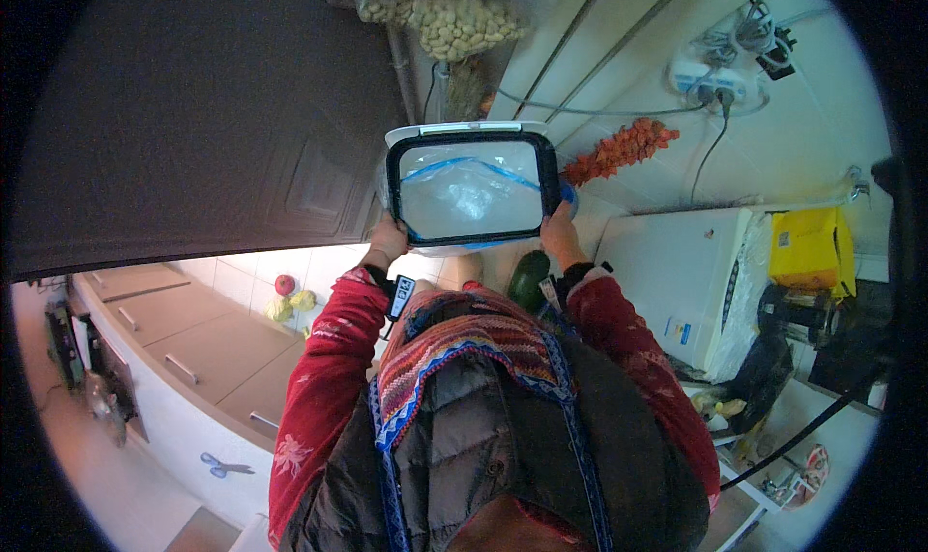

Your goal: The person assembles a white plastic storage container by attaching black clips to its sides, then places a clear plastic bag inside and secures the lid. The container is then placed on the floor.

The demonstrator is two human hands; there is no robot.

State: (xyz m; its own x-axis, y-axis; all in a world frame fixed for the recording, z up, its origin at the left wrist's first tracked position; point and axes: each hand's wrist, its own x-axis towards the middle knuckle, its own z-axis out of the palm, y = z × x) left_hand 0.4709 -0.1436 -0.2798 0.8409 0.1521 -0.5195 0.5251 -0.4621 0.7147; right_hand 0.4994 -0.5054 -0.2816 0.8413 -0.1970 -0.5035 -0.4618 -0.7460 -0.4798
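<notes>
Out in front of my body I hold a rectangular white bin point(471, 127) with a broad black rim. Within that rim, clear plastic with a blue strip point(464, 162) shows over a pale inside; what lies beneath cannot be made out. My left hand point(389, 239) is closed on the bin's near left corner. On the near right corner, my right hand point(559, 233) grips it in the same way. Much of each hand's fingers is hidden by the bin. A long dark green vegetable point(528, 279) lies on the floor beside my right forearm.
A big dark panel point(213, 117) fills the far left. Bags of pale nuts or beans point(459, 32) are beyond the bin. Dried red pods point(623, 152) and a power strip point(706, 78) are right, above a white appliance point(667, 281). Scissors point(224, 466) lie on the left counter.
</notes>
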